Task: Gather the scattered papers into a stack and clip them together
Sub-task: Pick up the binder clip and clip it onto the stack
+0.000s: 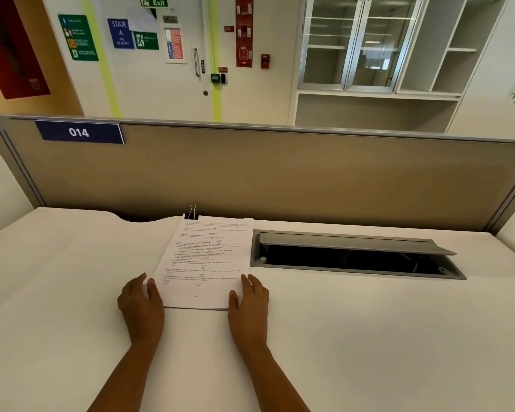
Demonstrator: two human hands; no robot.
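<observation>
A neat stack of white printed paper sheets (206, 263) lies flat on the plain white desk top (354, 337), a little left of the middle of the view, with its long edges running from about 6 o'clock up toward 12 o'clock and leaning slightly to 1 o'clock. At the stack's far left corner, near 11 o'clock on the sheets, a small black binder clip with silver wire handles (192, 214) grips the top edge; one wire loop stands upright above it.

The left hand (142, 301) rests flat on the desk at the stack's near left corner, around 7 o'clock, fingers relaxed and spread, thumb lying on the paper's edge. The right hand (249, 301) sits at the near right corner, around 5 o'clock, also flat and loose, its thumb side touching the side of the stack. Neither hand clasps anything; both simply press against the paper's lower corners from either side.

To the right of the sheets, at 3 o'clock and just beside them, a grey metal cable hatch (354, 257) is set into the desk with its lid propped ajar, showing a dark cavity. Behind everything, at 12 o'clock, runs a beige fabric partition panel (280, 173), bearing a dark blue "014" label (79, 132) at its upper left
</observation>
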